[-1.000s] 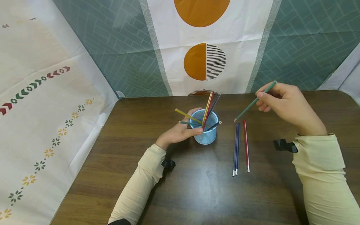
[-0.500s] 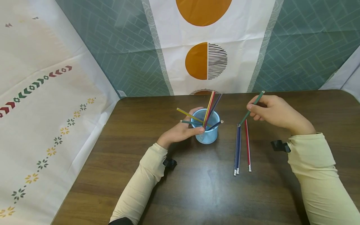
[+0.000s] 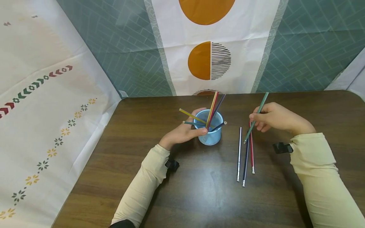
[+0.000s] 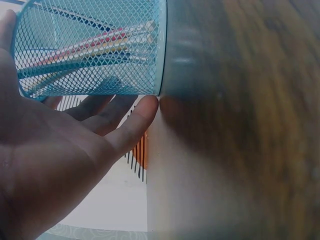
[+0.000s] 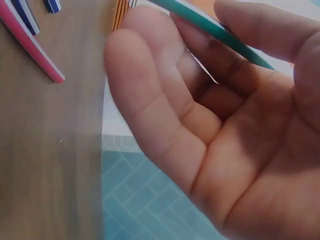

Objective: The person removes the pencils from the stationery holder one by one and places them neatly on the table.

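- On the bench (image 3: 137, 136) in the head view, a light-blue mesh pencil cup (image 3: 210, 139) stands upright near the far edge, mixed pencils (image 3: 212, 107) fanning from its mouth.
- Round the cup's left side goes the left hand (image 3: 182, 133), thumb across the near rim, fingers (image 3: 198, 110) showing behind.
- Right of the cup, the right hand (image 3: 278, 118) pinches a tilted green pencil (image 3: 262, 101), whose lower end meets a dark blue pencil (image 3: 245, 167) in view; whether they touch, I cannot tell.
- Beside that pencil lie another dark blue one and, to the right, a red pencil (image 3: 252, 155), silver ends toward the person.
- From the left wrist, the fingers curve beneath the sideways-seen cup; pencils with metal ends show through its mesh.
- From the right wrist, the green pencil sits under the thumb, the nearer fingers loosely bent, close together; red and blue pencil ends lie upper left on the bench.
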Motion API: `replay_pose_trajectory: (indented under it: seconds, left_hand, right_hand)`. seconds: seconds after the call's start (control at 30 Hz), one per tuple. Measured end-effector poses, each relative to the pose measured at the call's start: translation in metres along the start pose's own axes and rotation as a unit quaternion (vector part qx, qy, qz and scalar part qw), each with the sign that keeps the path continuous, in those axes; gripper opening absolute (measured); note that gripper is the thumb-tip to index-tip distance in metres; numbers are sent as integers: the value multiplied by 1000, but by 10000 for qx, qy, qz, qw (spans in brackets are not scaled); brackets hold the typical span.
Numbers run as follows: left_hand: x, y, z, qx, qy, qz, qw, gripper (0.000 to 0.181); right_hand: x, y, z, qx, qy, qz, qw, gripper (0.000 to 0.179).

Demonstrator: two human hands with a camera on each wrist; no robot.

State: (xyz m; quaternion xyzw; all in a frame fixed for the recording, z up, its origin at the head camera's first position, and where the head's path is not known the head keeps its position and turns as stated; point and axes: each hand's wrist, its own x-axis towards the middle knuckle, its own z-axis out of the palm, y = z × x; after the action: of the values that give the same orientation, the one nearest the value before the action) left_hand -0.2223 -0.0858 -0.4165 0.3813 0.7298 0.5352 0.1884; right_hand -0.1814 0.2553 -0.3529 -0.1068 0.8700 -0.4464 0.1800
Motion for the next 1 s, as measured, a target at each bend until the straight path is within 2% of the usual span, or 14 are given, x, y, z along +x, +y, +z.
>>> replay_pose_trajectory:
  seconds: [0.2, 0.27, 0.4, 0.57, 0.7, 0.83, 1.0]
  left_hand:
    - [-1, 0, -1, 21, 15, -34, 10000, 111]
    - [-1, 0, -1, 31, 17, -36, 10000, 111]
    - [-1, 0, -1, 28, 23, -27, 10000, 111]
    - [-1, 1, -1, 39, 13, -40, 10000, 111]
    - [-1, 1, 0, 20, 10, -26, 10000, 110]
    - [-1, 0, 0, 34, 28, -32, 10000, 109]
    - [-1, 0, 0, 2, 28, -57, 10000, 110]
  right_hand:
    - [3, 1, 1, 169, 321, -150, 9992, 21]
    - [5, 2, 3, 178, 489, -281, 9982, 25]
    - [12, 3, 7, 342, 761, -461, 9954, 57]
    - [18, 2, 13, 350, 815, -409, 9952, 95]
    - [20, 3, 17, 249, 899, -371, 9950, 111]
    - [21, 3, 20, 199, 809, -338, 9960, 108]
    - [20, 0, 22, 73, 822, -407, 9958, 82]
